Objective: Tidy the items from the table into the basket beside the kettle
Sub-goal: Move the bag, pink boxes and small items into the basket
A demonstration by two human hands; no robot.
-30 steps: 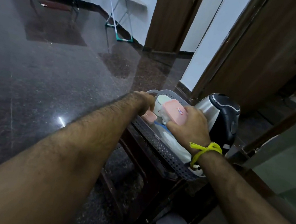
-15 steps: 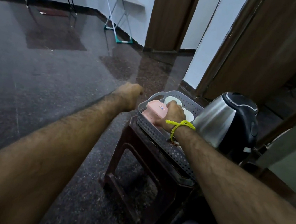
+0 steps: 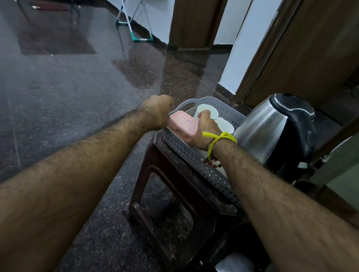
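stool [image 3: 191, 196]: dark brown, basket carried on top | basket [image 3: 196, 158]: grey perforated, just left of steel kettle [image 3: 274, 134] | right hand [image 3: 204, 131]: inside basket, fingers curled onto pink box [image 3: 182, 123] | left hand [image 3: 156, 110]: fisted at basket's left rim, grip hidden | white cups [image 3: 207, 111]: at basket's far end

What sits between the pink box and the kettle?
In the head view, the right hand and two white cups, between pink box and kettle.
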